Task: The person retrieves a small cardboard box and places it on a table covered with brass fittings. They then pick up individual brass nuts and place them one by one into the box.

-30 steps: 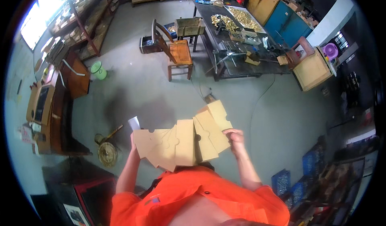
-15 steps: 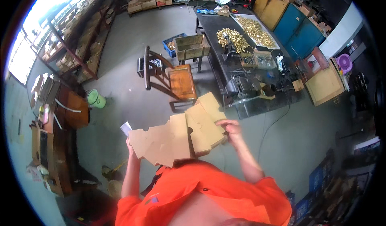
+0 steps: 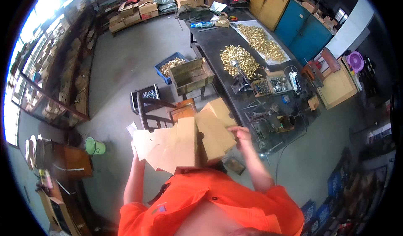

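Several brown cardboard boxes (image 3: 184,141) are spread like a fan in front of my orange shirt, overlapping one another. My left hand (image 3: 135,151) grips the left end of the stack, its fingers mostly hidden behind the cardboard. A slip of white paper (image 3: 132,129) sticks up beside that hand. At the right end, my right hand (image 3: 241,135) is closed on the edge of the boxes, thumb and fingers bent around it.
Ahead stands a wooden chair (image 3: 183,109), partly covered by the boxes. A wooden crate (image 3: 191,77), a blue basket (image 3: 160,73) and a black bin (image 3: 133,101) surround it. The dark workbench (image 3: 214,47) at right bears brass parts (image 3: 239,62) and tools. A green bucket (image 3: 95,146) stands left.
My view has advanced toward the chair and workbench, which now appear closer and lower. Both hands keep hold of the boxes, whose fan has shifted slightly.
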The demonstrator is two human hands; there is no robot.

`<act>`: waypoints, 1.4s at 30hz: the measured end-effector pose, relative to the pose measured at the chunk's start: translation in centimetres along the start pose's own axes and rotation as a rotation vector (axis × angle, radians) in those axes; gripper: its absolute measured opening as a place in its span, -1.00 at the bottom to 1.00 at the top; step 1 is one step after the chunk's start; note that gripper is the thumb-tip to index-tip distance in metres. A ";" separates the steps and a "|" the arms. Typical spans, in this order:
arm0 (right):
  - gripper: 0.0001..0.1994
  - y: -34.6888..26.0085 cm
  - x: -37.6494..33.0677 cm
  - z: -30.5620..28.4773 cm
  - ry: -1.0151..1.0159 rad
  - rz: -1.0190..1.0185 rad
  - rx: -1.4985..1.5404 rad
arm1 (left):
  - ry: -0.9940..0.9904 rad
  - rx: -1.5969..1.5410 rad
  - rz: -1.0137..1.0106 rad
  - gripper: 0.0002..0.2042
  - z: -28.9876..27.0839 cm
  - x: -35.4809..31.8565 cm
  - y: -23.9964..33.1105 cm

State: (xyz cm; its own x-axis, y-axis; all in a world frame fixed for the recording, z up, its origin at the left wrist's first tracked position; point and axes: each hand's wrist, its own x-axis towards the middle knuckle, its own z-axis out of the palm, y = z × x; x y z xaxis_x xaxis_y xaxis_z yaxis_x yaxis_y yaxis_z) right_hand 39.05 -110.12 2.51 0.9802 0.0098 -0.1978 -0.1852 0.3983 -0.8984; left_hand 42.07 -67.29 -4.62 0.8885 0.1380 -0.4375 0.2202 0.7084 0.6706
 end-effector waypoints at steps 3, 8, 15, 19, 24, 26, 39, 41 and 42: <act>-0.46 -0.7 4.4 0.3 0.016 0.006 0.045 | -0.028 0.185 0.027 -0.72 1.5 5.8 0.5; -0.43 -2.2 12.2 -0.7 0.073 0.002 0.058 | -0.205 0.070 0.003 -0.68 -0.6 16.8 -0.9; -0.58 -3.0 26.6 -5.3 0.233 -0.053 0.157 | -0.098 0.110 -0.054 -0.68 10.5 26.8 -1.9; -0.68 -4.5 35.2 -9.0 0.336 -0.093 0.079 | 0.024 0.265 -0.090 -0.69 19.8 33.1 -2.7; -0.79 -9.6 45.4 -12.3 0.373 -0.301 0.142 | 0.064 0.476 -0.102 -0.69 31.5 45.0 -4.8; -0.80 -10.3 49.6 -14.8 0.418 -0.410 0.012 | 0.047 0.551 -0.073 -0.69 36.4 51.2 -6.1; -0.84 -15.6 78.6 -35.7 0.742 -0.204 0.023 | -0.045 0.968 0.849 -0.87 68.4 71.9 -5.7; -0.87 -10.2 77.9 -40.4 0.751 -0.462 -0.010 | -0.022 0.891 0.673 -0.85 63.3 71.4 -6.7; -0.85 -9.7 76.9 -38.3 0.781 -0.338 -0.006 | 0.055 0.954 0.607 -0.84 58.9 69.9 -7.1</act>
State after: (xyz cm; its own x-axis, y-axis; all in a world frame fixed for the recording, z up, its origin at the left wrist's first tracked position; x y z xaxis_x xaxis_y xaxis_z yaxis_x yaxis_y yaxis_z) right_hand 113.56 -148.34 -19.03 0.6533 -0.7457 -0.1305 0.1064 0.2612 -0.9594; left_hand 126.36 -103.42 -4.70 0.9393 0.3261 0.1065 -0.0039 -0.3004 0.9538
